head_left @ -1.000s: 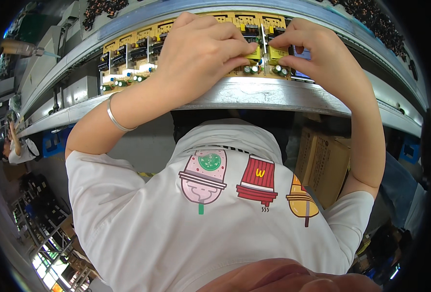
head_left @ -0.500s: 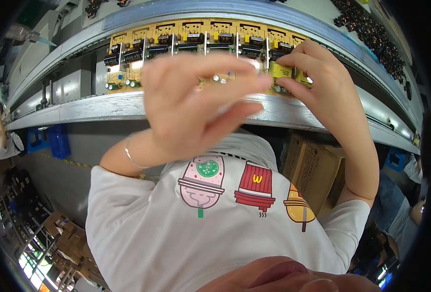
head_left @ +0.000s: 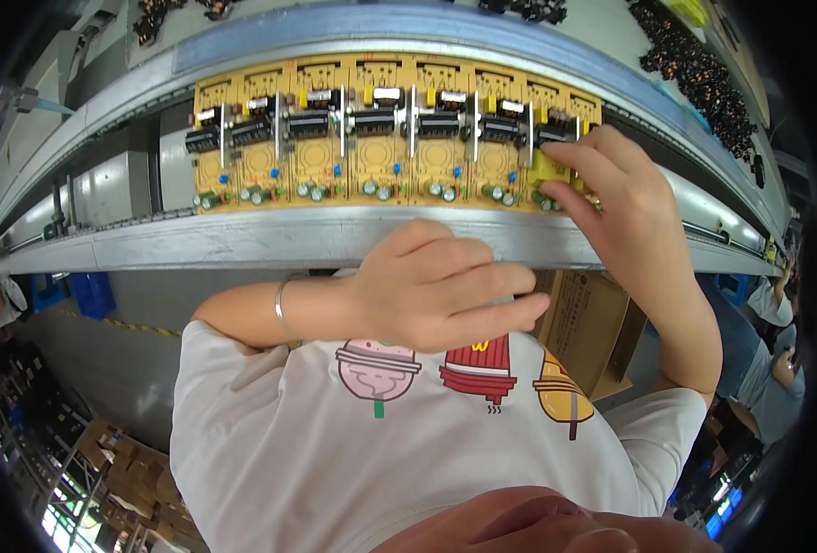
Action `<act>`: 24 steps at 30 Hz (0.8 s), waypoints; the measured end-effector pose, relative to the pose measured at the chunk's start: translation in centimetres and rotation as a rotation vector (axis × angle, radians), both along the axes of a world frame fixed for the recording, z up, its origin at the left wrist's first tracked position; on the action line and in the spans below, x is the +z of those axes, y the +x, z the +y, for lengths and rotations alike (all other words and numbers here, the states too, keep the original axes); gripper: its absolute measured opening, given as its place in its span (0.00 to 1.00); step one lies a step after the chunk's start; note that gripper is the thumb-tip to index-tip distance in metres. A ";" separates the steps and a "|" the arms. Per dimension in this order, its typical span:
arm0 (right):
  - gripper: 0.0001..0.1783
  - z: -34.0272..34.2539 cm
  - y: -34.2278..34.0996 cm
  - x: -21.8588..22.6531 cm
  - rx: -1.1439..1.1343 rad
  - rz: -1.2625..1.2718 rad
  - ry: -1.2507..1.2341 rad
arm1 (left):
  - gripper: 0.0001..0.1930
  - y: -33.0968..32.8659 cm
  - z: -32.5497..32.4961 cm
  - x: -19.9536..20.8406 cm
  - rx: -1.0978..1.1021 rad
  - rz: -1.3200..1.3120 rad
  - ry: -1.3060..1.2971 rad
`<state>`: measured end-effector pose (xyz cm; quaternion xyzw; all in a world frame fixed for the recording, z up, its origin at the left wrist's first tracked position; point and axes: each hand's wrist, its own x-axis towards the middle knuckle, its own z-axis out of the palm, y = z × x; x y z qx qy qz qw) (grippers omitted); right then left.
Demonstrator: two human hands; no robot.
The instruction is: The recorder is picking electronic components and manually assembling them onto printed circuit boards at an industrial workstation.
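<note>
A panel of tan circuit boards (head_left: 381, 152) lies on the conveyor, with black cylindrical capacitors, metal heat-sink plates and small green and blue parts on it. Toward the panel's right end, my right hand (head_left: 625, 189) pinches a yellow-wrapped transformer (head_left: 546, 169) between thumb and fingers, down at the board. My left hand (head_left: 445, 286) is in front of the near metal rail, close to my shirt. Its fingers are curled together, and a small dark bit shows near the fingertips; what it is, I cannot make out.
The near metal rail (head_left: 242, 237) and a blue-grey far rail (head_left: 353, 26) border the conveyor. Dark, copper-coloured parts (head_left: 694, 78) lie heaped at the far right. Below the rail stands an open cardboard box (head_left: 588, 327). Other people are at both sides.
My left hand has come down from over the boards to the near side of the rail. My right hand stays on the yellow transformer. The panel sits lower in the view.
</note>
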<state>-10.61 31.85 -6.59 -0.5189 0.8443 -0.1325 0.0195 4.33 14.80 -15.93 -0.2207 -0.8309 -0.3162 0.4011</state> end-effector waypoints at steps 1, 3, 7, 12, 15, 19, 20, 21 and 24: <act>0.16 0.0 -0.2 0.4 -0.011 -0.072 0.005 | 0.14 0.1 -0.4 0.2 -0.060 -0.028 0.010; 0.16 0.0 -1.0 1.3 -0.021 -0.213 0.006 | 0.14 0.6 -1.6 1.1 -0.114 -0.031 -0.003; 0.17 0.2 -7.5 3.5 -0.112 0.026 -0.190 | 0.12 1.9 -4.4 4.6 -0.175 -0.092 -0.142; 0.19 4.8 -23.3 1.9 -0.359 0.526 -0.300 | 0.21 -1.3 -8.2 10.9 -0.019 -0.314 -0.233; 0.16 5.7 -25.7 -0.1 -0.376 0.534 -0.209 | 0.21 -8.0 -11.7 10.5 0.153 -0.132 -0.269; 0.12 5.5 -27.5 -1.1 -0.216 0.678 -0.230 | 0.13 -16.3 -13.7 11.1 0.244 -0.054 -0.089; 0.11 5.2 -27.5 -1.2 -0.147 0.749 -0.259 | 0.15 -18.8 -15.2 9.9 0.243 0.000 -0.114; 0.11 4.6 -27.1 -1.1 -0.137 0.738 -0.267 | 0.15 -20.4 -15.9 9.7 0.256 -0.009 -0.119; 0.11 4.4 -24.6 -0.1 -0.115 0.866 -0.374 | 0.12 -24.3 -16.4 8.9 0.322 -0.386 -0.199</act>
